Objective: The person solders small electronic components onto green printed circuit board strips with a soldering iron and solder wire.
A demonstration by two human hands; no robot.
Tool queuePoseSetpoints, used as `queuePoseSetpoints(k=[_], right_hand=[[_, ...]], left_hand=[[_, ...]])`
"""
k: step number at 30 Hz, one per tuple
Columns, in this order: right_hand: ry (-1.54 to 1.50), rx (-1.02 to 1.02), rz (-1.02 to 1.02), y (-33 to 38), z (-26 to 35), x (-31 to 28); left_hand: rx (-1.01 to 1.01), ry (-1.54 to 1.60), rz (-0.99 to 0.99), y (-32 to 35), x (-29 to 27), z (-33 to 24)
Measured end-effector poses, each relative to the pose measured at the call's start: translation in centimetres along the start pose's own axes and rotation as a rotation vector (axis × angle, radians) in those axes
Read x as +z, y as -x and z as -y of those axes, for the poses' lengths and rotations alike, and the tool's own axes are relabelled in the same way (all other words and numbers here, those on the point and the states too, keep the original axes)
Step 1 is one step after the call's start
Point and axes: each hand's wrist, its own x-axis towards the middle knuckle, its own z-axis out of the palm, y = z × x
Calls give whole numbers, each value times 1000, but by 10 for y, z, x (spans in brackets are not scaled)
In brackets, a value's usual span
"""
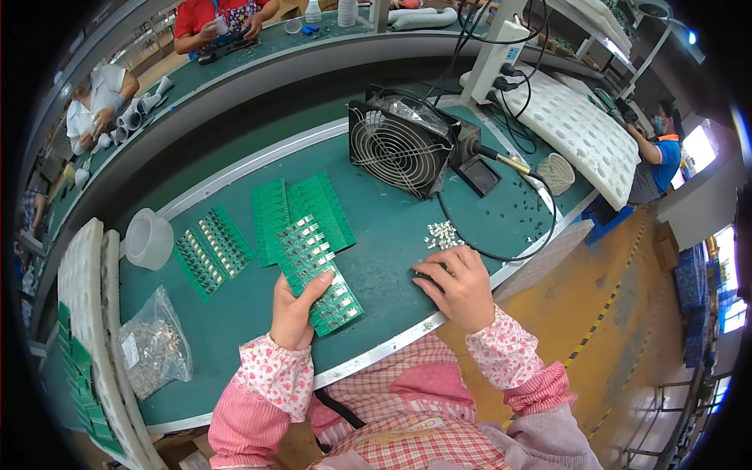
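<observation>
My left hand (293,312) grips the near left edge of a green circuit board panel (338,296), thumb on top. Rows of small white connectors run along this panel, which is tilted over the table. My right hand (464,290) is at the table's front right, its fingers curled together close to the surface. Whatever lies between those fingertips is too small to make out. Just beyond them is a little heap of white connectors (443,236). More green panels (319,205) lie overlapping behind the held one, and two panels with parts mounted (213,249) rest to their left.
A black fan (398,147) stands at the back, beside a soldering iron (513,163) with a looping cable. Tiny black parts (523,208) are scattered at right. A tape roll (149,240), a bag of parts (155,346) and foam trays (100,313) occupy the left. Other people work beyond.
</observation>
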Motion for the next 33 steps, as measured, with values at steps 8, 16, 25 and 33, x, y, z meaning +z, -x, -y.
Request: queuePoseSetpoints(k=[8,16,25,33], right_hand=[[-164,175,-35,-2,7,11],[-1791,1098,230,-7,12,14],[-1410,879,115,-22,45,18],[-1498,901,182,-24,62,27]], left_hand=[[-11,-97,67,7,5,3],[20,-148,137,8,4,6],[82,-241,136,10,7,5],[245,-383,144,15,13,3]])
